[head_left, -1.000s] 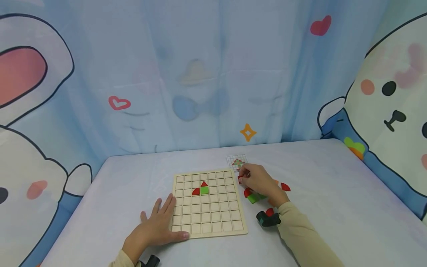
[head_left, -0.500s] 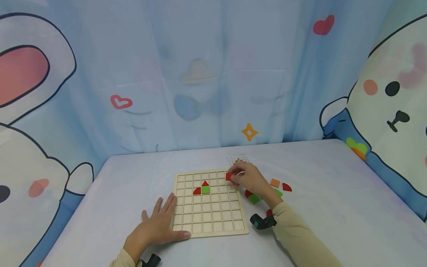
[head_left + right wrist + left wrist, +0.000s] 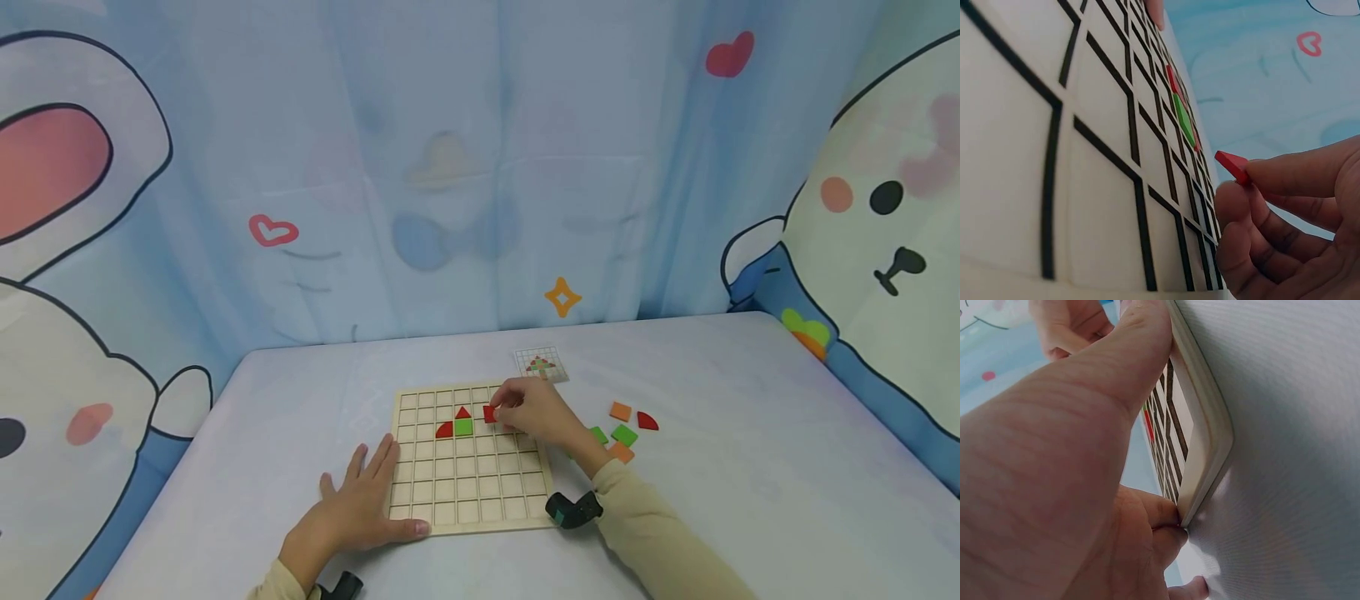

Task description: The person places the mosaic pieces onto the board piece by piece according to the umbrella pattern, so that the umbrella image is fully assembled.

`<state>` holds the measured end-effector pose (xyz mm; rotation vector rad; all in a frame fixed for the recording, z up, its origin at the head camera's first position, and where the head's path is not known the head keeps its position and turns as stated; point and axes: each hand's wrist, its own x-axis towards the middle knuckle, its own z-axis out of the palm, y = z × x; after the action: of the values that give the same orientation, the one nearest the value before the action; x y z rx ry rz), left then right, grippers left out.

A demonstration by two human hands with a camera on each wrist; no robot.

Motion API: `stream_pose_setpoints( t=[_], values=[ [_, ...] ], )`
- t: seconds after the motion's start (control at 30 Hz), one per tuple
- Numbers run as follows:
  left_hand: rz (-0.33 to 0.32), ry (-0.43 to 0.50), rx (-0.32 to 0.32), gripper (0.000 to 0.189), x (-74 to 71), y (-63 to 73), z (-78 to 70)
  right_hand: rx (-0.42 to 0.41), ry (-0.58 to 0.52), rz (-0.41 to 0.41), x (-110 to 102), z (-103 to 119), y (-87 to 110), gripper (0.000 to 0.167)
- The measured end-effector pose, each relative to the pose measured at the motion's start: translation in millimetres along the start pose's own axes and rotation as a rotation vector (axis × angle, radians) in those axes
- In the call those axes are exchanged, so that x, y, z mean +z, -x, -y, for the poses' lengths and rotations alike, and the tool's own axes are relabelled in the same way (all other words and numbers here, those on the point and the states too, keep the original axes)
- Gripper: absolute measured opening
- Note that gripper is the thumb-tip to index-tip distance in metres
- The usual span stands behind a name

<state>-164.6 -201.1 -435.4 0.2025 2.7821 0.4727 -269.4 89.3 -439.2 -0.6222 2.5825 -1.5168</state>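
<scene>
A wooden grid board [image 3: 487, 527] lies on the table. Three tiles sit in its upper part: a red triangle [image 3: 462, 412], a green square [image 3: 463, 427] below it, and a red quarter-circle [image 3: 444, 430] to the left. My right hand [image 3: 542, 414] pinches a small red tile [image 3: 1232, 165] between thumb and fingertips, over the board's upper right cells; its full outline is partly covered by the fingers. My left hand [image 3: 352, 510] rests spread at the board's lower left, fingers against the left edge, thumb on the near edge.
Several loose tiles lie right of the board, among them an orange square [image 3: 620, 411], a red quarter-circle [image 3: 647, 421] and a green square [image 3: 624, 435]. A printed pattern card [image 3: 557, 372] lies behind the board's far right corner. A patterned curtain [image 3: 450, 292] hangs behind the table.
My right hand has moved left from the loose tiles to over the board, carrying the red tile. More loose tiles and the card are uncovered. My left hand has stayed put.
</scene>
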Motion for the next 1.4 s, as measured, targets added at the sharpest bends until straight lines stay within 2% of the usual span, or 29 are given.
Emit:
stream_pose_setpoints(
  t=[0.17, 0.43, 0.7, 0.97, 1.23, 1.4],
  values=[
    [0.002, 0.002, -0.005, 0.129, 0.0, -0.1, 0.2, -0.014, 0.035, 0.012, 6, 1, -0.4, 0.007],
    [0.003, 0.001, 0.004, 0.129, -0.6, 0.9, 0.7, -0.013, 0.113, -0.02, 16, 2, 1.0, 0.002],
    [0.007, -0.002, 0.004, 0.129, -2.2, 1.8, -0.7, 0.001, 0.145, -0.065, 26, 4, 0.9, 0.01],
    [0.007, -0.001, 0.007, 0.128, -2.6, 2.4, -0.8, -0.002, 0.19, -0.084, 31, 7, 2.5, 0.011],
    [0.007, -0.006, 0.007, 0.129, -1.4, 1.7, -1.2, -0.007, 0.228, -0.079, 32, 6, 1.8, 0.008],
    [0.005, -0.011, 0.002, 0.129, -0.9, 0.8, -0.3, -0.017, 0.235, -0.041, 29, 7, 1.4, 0.007]
  ],
)
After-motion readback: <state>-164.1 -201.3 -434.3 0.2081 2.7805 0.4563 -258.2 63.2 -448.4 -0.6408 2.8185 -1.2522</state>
